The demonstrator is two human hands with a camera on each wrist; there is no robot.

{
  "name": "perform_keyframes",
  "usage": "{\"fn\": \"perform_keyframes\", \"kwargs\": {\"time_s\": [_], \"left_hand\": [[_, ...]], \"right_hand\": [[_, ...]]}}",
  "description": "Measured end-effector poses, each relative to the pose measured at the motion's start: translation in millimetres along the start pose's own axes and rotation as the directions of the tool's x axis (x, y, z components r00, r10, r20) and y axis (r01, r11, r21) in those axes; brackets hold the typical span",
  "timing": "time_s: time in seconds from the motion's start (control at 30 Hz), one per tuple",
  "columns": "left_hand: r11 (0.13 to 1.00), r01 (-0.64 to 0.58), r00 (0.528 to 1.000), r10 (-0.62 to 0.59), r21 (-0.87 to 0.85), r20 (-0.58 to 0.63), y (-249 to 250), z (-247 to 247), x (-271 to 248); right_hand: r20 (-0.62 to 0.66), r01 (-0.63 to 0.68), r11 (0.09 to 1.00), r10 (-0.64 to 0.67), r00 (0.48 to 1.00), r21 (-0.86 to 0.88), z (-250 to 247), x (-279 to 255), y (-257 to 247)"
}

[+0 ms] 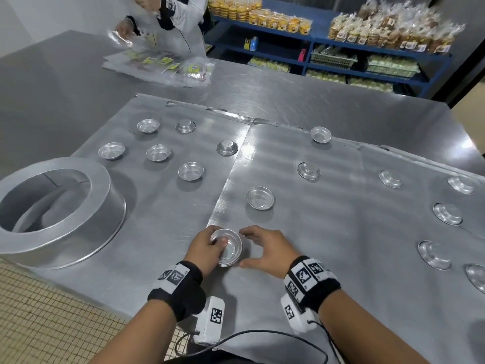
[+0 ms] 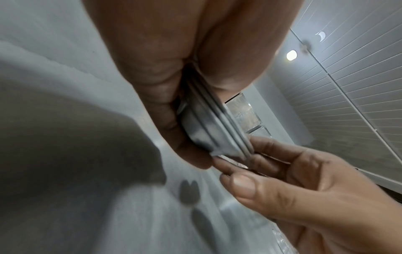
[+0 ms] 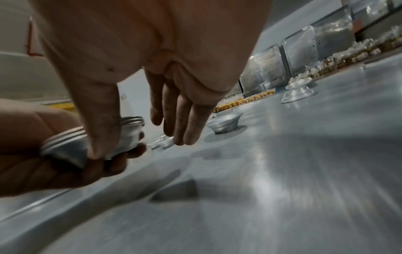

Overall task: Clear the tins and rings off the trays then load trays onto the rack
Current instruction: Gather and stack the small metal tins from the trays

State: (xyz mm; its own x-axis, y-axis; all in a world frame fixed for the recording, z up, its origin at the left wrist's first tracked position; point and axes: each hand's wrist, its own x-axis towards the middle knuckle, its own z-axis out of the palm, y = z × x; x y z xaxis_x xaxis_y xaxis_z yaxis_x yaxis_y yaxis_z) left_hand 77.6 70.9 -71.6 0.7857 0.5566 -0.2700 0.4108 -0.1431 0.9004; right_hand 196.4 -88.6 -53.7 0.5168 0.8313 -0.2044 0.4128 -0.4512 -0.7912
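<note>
While many loose tart tins (image 1: 260, 198) are still lying scattered across both trays (image 1: 341, 206), the left hand (image 1: 207, 248) is gripping a small nested stack of tins (image 1: 228, 247) just above the near tray edge, and the right hand (image 1: 265, 249) is hovering beside it, fingers relaxed, thumb brushing the stack. Collecting seems underway; next, the nearest tin probably needs adding.

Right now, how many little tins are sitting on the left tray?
6. Back row: one tin, another. Middle row: left, centre, right. Nearest: one. The big ring may hide more.
</note>
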Motion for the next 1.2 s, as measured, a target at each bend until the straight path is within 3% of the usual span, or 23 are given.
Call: {"fn": "perform_keyframes", "kwargs": {"time_s": [0.17, 0.37, 0.47, 0.57, 0.67, 0.97, 1.2], "left_hand": [[0.999, 0.011, 1.0, -0.011, 0.039, -0.01, -4, -10, 3], [0.998, -0.001, 1.0, 0.003, 0.068, -0.021, -1, -19, 5], [0.996, -0.016, 0.999, 0.019, 0.092, -0.028, 1, -23, 7], [0.995, -0.013, 0.999, 0.016, 0.098, -0.031, 1, -25, 7], [0.996, -0.001, 1.0, 0.004, 0.088, -0.03, -1, -27, 6], [0.995, 0.076, 0.997, -0.078, -0.062, -0.018, 1, -29, 6], [0.957, 0.13, 0.991, -0.136, -0.26, -0.006, 7, -19, 13]], "right_hand": [[-0.116, -0.047, 0.937, 0.006, 0.993, -0.347, -27, 35, 2], [-0.227, -0.121, 0.856, 0.005, 0.974, -0.502, -43, 78, -2], [-0.235, -0.218, 0.816, 0.103, 0.966, -0.535, -47, 98, -1], [-0.208, -0.316, 0.783, 0.241, 0.948, -0.536, -51, 111, 2], [-0.195, -0.349, 0.799, 0.289, 0.937, -0.489, -52, 115, 5], [-0.229, -0.16, 0.946, 0.096, 0.969, -0.28, -42, 83, -20], [-0.264, -0.017, 0.98, -0.037, 0.964, -0.199, -30, 47, -40]]}}
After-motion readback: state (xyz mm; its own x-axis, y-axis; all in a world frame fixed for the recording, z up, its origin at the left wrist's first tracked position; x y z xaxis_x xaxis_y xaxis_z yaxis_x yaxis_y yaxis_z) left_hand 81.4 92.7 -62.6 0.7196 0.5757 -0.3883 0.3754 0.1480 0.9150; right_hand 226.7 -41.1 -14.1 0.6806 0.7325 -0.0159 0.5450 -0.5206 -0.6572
